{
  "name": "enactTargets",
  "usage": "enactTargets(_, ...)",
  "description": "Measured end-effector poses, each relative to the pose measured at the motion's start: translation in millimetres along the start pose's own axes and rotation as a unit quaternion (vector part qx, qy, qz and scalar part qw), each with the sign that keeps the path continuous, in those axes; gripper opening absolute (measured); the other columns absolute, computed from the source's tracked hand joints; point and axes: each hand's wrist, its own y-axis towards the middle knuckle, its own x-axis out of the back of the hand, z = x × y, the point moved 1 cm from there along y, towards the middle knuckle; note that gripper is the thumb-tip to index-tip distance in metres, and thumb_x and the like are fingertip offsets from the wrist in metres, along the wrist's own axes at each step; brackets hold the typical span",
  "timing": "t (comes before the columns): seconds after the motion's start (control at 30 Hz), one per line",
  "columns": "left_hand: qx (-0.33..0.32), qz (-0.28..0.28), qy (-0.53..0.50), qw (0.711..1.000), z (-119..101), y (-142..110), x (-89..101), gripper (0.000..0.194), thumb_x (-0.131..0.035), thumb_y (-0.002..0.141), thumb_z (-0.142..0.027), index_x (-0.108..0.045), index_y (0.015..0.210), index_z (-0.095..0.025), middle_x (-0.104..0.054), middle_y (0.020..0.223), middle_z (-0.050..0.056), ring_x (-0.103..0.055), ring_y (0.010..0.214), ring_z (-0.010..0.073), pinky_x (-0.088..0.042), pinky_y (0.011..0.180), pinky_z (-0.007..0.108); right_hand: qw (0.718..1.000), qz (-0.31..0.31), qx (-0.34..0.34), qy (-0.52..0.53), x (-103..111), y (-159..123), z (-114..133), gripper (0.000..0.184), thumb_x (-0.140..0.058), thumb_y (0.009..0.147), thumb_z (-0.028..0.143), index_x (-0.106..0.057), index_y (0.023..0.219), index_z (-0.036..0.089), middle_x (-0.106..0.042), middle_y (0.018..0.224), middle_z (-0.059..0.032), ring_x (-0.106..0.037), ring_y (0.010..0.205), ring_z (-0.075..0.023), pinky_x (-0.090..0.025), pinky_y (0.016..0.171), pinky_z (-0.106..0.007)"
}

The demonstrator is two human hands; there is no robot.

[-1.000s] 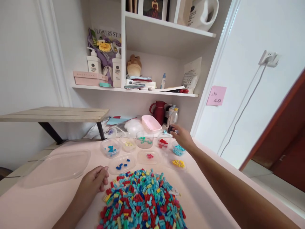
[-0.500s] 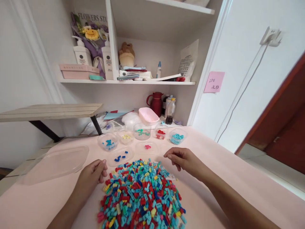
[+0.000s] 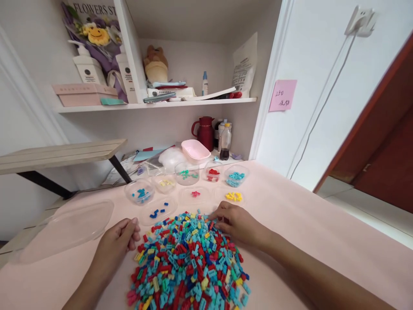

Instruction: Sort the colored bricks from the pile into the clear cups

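A large heap of small toy building bricks [image 3: 190, 258] in red, turquoise, blue, yellow and green lies before me. My right hand [image 3: 234, 219] is at the heap's upper right edge, its thumb and forefinger slightly apart and touching the bricks. No brick shows clearly between them. Left of the heap, my left hand [image 3: 119, 237] rests on the table with fingers loosely curled and thumb against them; nothing shows in it. Closest beyond my right hand, yellow bricks [image 3: 233, 196] lie on a clear lid. Pink bricks [image 3: 195, 194] and dark blue bricks [image 3: 158, 212] lie on other clear lids.
Clear tubs behind the lids hold blue bricks [image 3: 141, 196], pale yellow bricks [image 3: 166, 183], green bricks [image 3: 186, 174], red bricks [image 3: 213, 174] and turquoise bricks [image 3: 235, 178]. A large clear lid [image 3: 64, 230] lies left. Behind stand a pink basin [image 3: 195, 150] and a red jug [image 3: 205, 133].
My right hand has moved left and down to the heap, uncovering the yellow bricks behind it. My left hand stays beside the heap. The whole view has shifted slightly.
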Motion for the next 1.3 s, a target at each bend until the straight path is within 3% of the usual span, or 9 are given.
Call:
enactTargets(0.77, -0.004, -0.005, -0.004, 1.000, -1, 0, -0.9, 0.046, -0.057, 0.071, -0.066, -0.060, 0.071, -0.020, -0.061, 0.058, -0.002, -0.049, 0.048, 0.0126, -0.036, 0.047, 0.024, 0.999, -0.020, 0.014, 0.041, -5, 2, -3, 0.016, -0.063, 0.080, 0.017, -0.073, 0.090, 0.025, -0.063, 0.092, -0.0035, -0.059, 0.077, -0.0163, -0.046, 0.071, -0.029)
enactTargets(1.07, -0.006, -0.001, -0.006, 1.000, -4, -2, -1.6, 0.046, -0.053, 0.074, -0.066, -0.059, 0.069, -0.020, -0.060, 0.058, -0.002, -0.049, 0.048, 0.0120, -0.038, 0.049, 0.024, 0.989, -0.051, -0.015, 0.140, 3, 0, 5, 0.013, -0.062, 0.078, 0.019, -0.074, 0.083, 0.021, -0.063, 0.090, -0.0050, -0.057, 0.074, -0.0147, -0.046, 0.066, -0.026)
enactTargets(1.2, -0.005, 0.001, -0.013, 1.000, -1, -1, 0.3, 0.048, -0.053, 0.073, -0.067, -0.060, 0.065, -0.020, -0.060, 0.057, -0.001, -0.049, 0.048, 0.0119, -0.038, 0.049, 0.024, 0.971, -0.014, -0.078, 0.224, 6, 6, -3, 0.012, -0.061, 0.078, 0.024, -0.071, 0.081, 0.018, -0.063, 0.069, -0.0015, -0.056, 0.057, -0.0127, -0.043, 0.053, -0.024)
enactTargets(1.3, -0.005, -0.002, -0.020, 1.000, 0, 0, 1.1, 0.050, -0.055, 0.070, -0.069, -0.059, 0.062, -0.020, -0.060, 0.056, -0.001, -0.049, 0.046, 0.0122, -0.037, 0.047, 0.025, 0.962, -0.019, -0.112, 0.249, 23, 27, -14, 0.013, -0.060, 0.076, 0.025, -0.070, 0.081, 0.017, -0.062, 0.062, 0.0006, -0.056, 0.051, -0.0116, -0.040, 0.046, -0.021)
